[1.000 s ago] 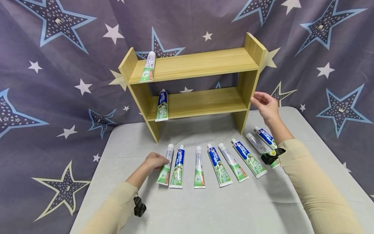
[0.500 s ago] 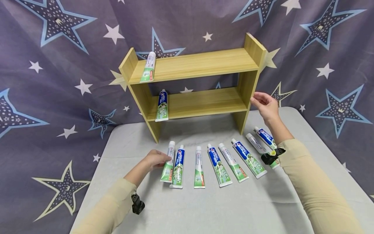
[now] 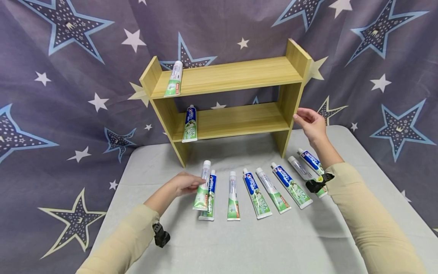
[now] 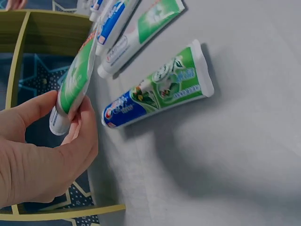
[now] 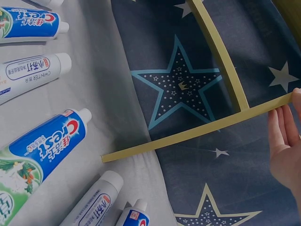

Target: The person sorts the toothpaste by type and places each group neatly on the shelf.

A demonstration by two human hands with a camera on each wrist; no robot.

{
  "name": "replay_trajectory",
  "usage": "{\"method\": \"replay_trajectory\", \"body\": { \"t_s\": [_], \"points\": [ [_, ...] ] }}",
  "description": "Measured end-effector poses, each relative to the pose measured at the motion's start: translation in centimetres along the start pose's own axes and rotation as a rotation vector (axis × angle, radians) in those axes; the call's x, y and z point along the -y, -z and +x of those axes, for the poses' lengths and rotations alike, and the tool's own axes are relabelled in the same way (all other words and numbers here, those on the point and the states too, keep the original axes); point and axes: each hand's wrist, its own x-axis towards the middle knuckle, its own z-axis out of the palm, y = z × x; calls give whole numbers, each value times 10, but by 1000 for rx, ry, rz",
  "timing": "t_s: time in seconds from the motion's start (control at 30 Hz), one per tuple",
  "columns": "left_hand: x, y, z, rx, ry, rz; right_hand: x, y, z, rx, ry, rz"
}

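Note:
My left hand (image 3: 186, 183) pinches a white and green toothpaste tube (image 3: 201, 199) between thumb and fingers. The left wrist view shows the same tube (image 4: 77, 77) held near its cap, lifted off the table. Partly behind it in the head view lies a blue and green Crest toothpaste tube (image 3: 213, 183) on the grey cloth. My right hand (image 3: 312, 123) holds the right side panel of a two-tier wooden shelf (image 3: 236, 78). Seen from the right wrist, the thumb and fingers sit on either side of the panel (image 5: 197, 129); the thumb is partly cut off.
One white and green tube (image 3: 174, 78) lies at the left of the upper board. A Crest tube (image 3: 189, 123) lies at the left of the lower one. Several more tubes, including a white one (image 3: 233, 196), lie in a row before the shelf. A starred curtain (image 3: 85, 152) hangs behind.
My left hand has raised the white and green tube and moved it right and forward, so it now overlaps the neighbouring Crest tube. My right hand stays on the shelf panel.

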Motion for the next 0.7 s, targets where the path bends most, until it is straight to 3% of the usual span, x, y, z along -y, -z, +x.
{"method": "replay_trajectory", "body": {
  "t_s": [0.23,0.43,0.7],
  "points": [
    [-10,-4,-5,97,6,-97,1,0,-1,-2,-8,-16],
    [-22,-6,-15,144,1,-98,0,1,1,-4,-13,-24],
    [-42,-8,-26,125,-15,-83,-1,2,1,-6,-16,-23]
  ]
}}
